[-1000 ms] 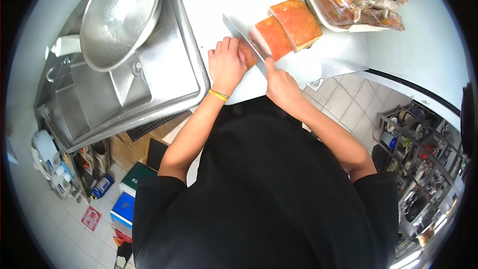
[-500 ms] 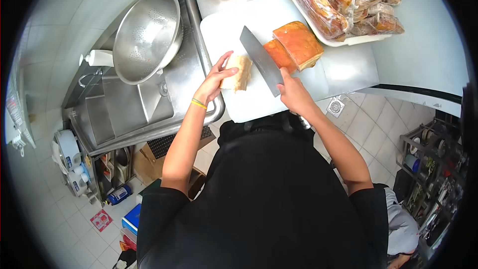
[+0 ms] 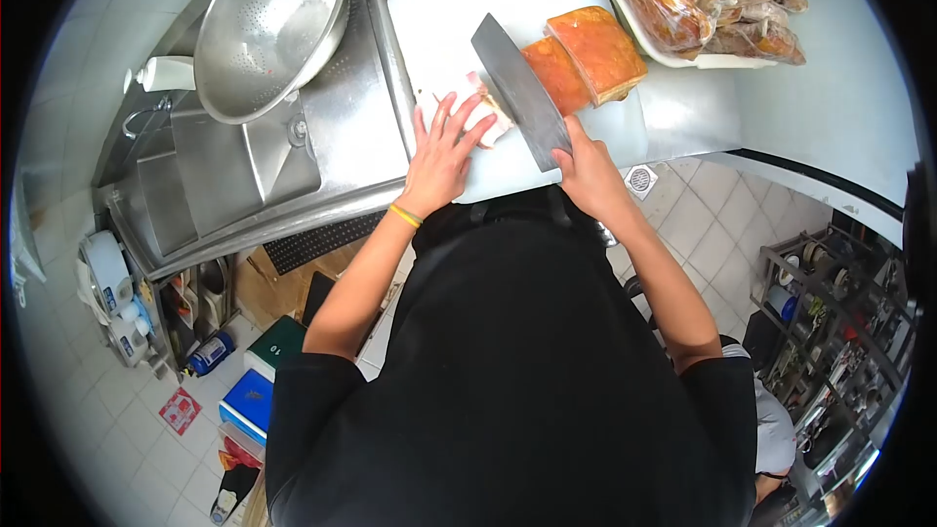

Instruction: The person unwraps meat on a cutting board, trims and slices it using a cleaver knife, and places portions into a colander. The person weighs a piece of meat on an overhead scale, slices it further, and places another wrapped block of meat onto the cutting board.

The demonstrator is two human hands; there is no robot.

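Note:
On a white cutting board [image 3: 429, 15], a pale cut piece of meat [image 3: 498, 129] lies under the spread fingers of my left hand [image 3: 444, 156], which rests on it. A wide-bladed cleaver [image 3: 519, 88] is in my right hand [image 3: 590, 171], its fingers wrapped round the handle, which they mostly hide. The blade stands between the cut piece and two orange-brown slabs of meat. The smaller slab [image 3: 556, 76] is beside the blade, and the larger slab [image 3: 600, 51] is to its right.
A white tray [image 3: 673, 59] of plastic-wrapped meat stands at the upper right. To the left, a steel colander [image 3: 273, 29] sits over a metal sink [image 3: 220, 171]. Part of another person in grey [image 3: 773, 429] shows at the lower right, near a metal rack [image 3: 830, 322].
The cut piece, gripped upright by my left hand half a second ago, now lies on the board with the fingers spread over it. The cleaver has moved away from its earlier place over the meat.

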